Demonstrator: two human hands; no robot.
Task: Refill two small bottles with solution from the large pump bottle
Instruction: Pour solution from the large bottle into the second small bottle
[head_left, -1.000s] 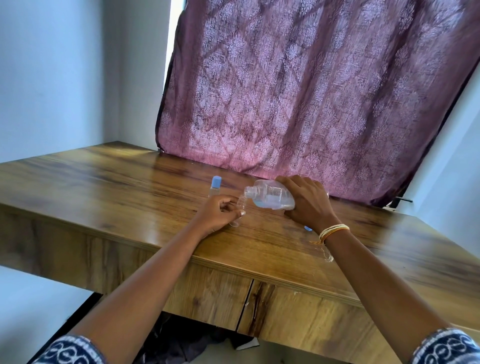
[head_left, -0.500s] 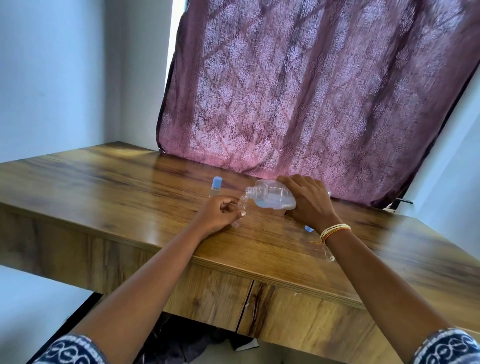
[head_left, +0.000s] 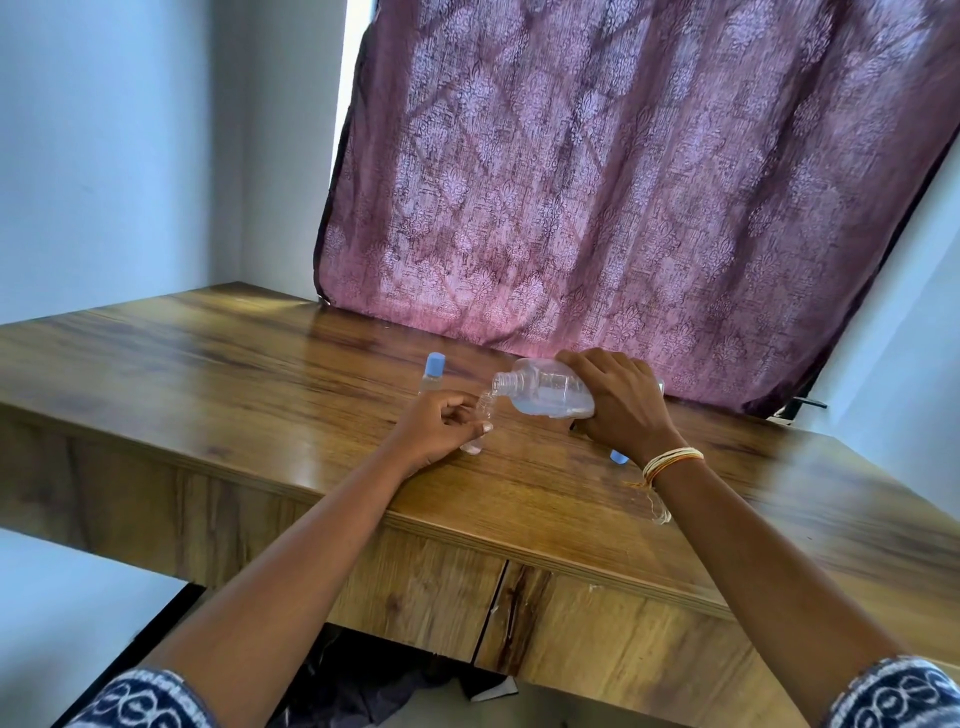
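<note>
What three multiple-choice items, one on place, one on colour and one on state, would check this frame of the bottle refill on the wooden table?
1. Where does the capped small clear bottle stand?
A. Beyond the left hand
B. Under the right wrist
C. On the floor

2. What colour is that bottle's cap?
A. Red
B. Light blue
C. Black

3. How is the large clear plastic bottle held?
A. Upright, pump fitted
B. Lying flat, untouched
C. Tipped, open neck towards the uncapped small clear bottle

Answers: 1 A, it stands on the wooden table just past the left hand's knuckles. 2 B, the cap reads pale blue. 3 C, the right hand grips its base, with its neck lowered at the small bottle that the left hand pinches.
</note>
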